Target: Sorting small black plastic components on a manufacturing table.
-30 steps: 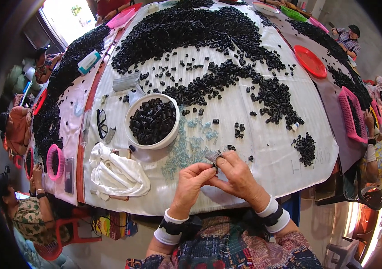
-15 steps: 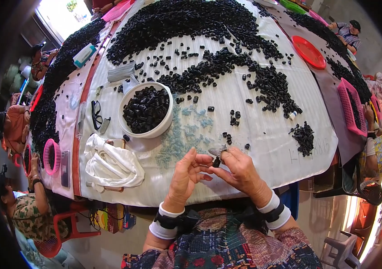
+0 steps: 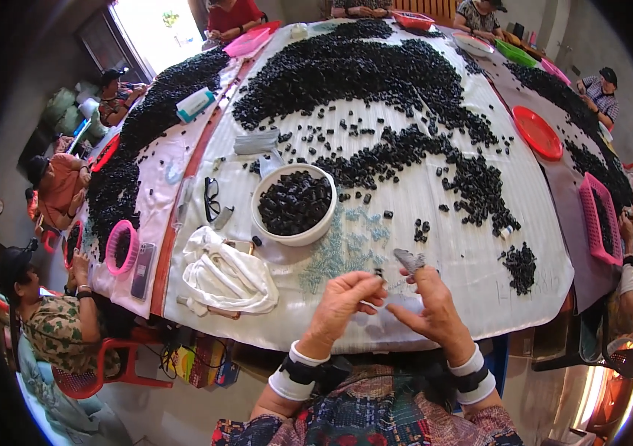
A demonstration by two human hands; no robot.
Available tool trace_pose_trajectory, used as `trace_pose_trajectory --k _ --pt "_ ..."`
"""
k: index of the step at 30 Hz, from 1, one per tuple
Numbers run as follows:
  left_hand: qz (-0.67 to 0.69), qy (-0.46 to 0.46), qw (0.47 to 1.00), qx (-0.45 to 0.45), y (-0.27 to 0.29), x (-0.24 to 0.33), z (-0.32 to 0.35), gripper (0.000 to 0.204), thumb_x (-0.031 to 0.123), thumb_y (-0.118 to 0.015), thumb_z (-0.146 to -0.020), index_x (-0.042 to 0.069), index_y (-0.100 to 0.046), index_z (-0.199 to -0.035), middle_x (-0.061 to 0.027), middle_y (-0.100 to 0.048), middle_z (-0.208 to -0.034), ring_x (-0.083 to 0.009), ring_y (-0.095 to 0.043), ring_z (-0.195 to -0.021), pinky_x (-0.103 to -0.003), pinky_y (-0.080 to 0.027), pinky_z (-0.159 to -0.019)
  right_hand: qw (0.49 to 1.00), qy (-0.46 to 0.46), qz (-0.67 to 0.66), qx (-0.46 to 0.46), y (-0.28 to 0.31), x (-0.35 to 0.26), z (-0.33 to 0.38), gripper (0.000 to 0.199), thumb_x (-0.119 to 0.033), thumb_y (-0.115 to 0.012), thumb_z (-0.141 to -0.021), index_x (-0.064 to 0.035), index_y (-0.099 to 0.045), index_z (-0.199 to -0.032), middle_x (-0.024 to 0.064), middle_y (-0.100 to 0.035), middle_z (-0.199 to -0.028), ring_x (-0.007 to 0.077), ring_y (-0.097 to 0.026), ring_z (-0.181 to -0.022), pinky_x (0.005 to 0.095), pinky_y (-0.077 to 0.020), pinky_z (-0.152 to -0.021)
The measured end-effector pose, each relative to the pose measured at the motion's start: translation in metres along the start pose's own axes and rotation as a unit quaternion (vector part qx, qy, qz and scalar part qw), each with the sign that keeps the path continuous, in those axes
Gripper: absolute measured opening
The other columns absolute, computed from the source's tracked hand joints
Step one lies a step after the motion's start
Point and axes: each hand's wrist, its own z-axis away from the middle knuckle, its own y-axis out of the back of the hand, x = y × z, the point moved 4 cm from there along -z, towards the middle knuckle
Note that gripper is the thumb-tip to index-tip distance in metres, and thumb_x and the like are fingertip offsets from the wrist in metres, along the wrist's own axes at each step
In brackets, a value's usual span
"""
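Note:
My left hand (image 3: 348, 303) pinches a small black plastic part (image 3: 379, 273) between thumb and fingertips, just above the white cloth near the front edge. My right hand (image 3: 437, 306) is a short way to its right, thumb spread away from the fingers. A grey wrap-like piece (image 3: 408, 260) sits at its index fingertip; whether it is worn or held is hard to make out. Beyond my hands, small clear bluish pieces (image 3: 342, 249) lie scattered on the cloth. A white bowl (image 3: 292, 239) full of black parts stands to their left.
Heaps of black parts (image 3: 331, 70) cover the far table, with a small pile (image 3: 518, 267) at right. Left of the bowl are eyeglasses (image 3: 212, 199) and a bundled white cloth (image 3: 224, 279). A red tray (image 3: 538, 134) and pink basket (image 3: 599, 223) stand rightward. Other people sit around.
My hands have drawn apart. The black part, earlier between both hands, is now in my left fingertips. My right thumb has opened away. The whole view has shifted, showing more of the far side.

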Motion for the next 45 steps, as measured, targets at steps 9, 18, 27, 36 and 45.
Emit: trace_pose_trajectory --k 9,18,27,36,45 --pt "0.168 -0.101 0.968 0.157 0.086 0.077 -0.037 0.029 0.031 -0.051 -0.093 0.005 -0.06 -0.103 -0.0082 -0.067 -0.088 -0.0184 -0.065 -0.073 -0.034 -0.054 -0.063 0.993 -0.103 0.019 0.061 0.022 0.04 0.006 0.033 -0.007 -0.068 -0.075 0.003 -0.053 -0.102 0.0155 -0.058 -0.088 0.0265 -0.058 -0.076 0.0335 -0.0489 -0.065" --pt "0.139 -0.074 0.986 0.058 0.049 0.05 -0.038 0.023 0.018 -0.055 -0.09 0.0 -0.059 -0.105 -0.0105 -0.066 -0.084 -0.0165 -0.064 -0.068 -0.029 -0.054 -0.058 0.979 -0.143 0.082 0.123 0.035 0.106 -0.031 0.035 0.005 -0.054 -0.077 0.0003 -0.052 -0.112 0.0145 -0.06 -0.094 0.0295 -0.058 -0.084 0.0358 -0.048 -0.073" --pt "0.109 0.063 0.992 -0.009 0.022 -0.002 -0.035 0.022 0.016 -0.057 -0.09 0.001 -0.059 -0.107 -0.0084 -0.065 -0.087 -0.0131 -0.063 -0.072 -0.027 -0.054 -0.061 0.97 -0.077 0.228 -0.025 0.009 0.133 -0.059 0.042 -0.003 -0.059 -0.074 -0.0018 -0.049 -0.114 0.0154 -0.058 -0.104 0.0325 -0.052 -0.099 0.0378 -0.0446 -0.087" --pt "0.095 0.079 0.992 -0.018 0.008 -0.007 -0.045 0.022 0.012 -0.055 -0.09 -0.001 -0.057 -0.107 -0.0095 -0.064 -0.088 -0.0138 -0.062 -0.073 -0.027 -0.054 -0.063 0.997 -0.071 -0.017 0.005 0.015 0.059 -0.053 0.035 0.005 -0.063 -0.069 0.0013 -0.055 -0.103 0.0146 -0.06 -0.089 0.0321 -0.058 -0.08 0.0366 -0.0489 -0.069" --pt "0.068 0.076 0.995 -0.023 -0.001 -0.007 -0.033 0.013 0.004 -0.061 -0.084 0.0 -0.06 -0.096 -0.0053 -0.061 -0.078 -0.0118 -0.058 -0.064 -0.024 -0.05 -0.056 0.992 -0.011 -0.093 -0.081 0.0 0.021 -0.029 0.029 0.003 -0.063 -0.074 0.0005 -0.054 -0.102 0.0123 -0.059 -0.088 0.0271 -0.057 -0.079 0.0336 -0.0486 -0.066"
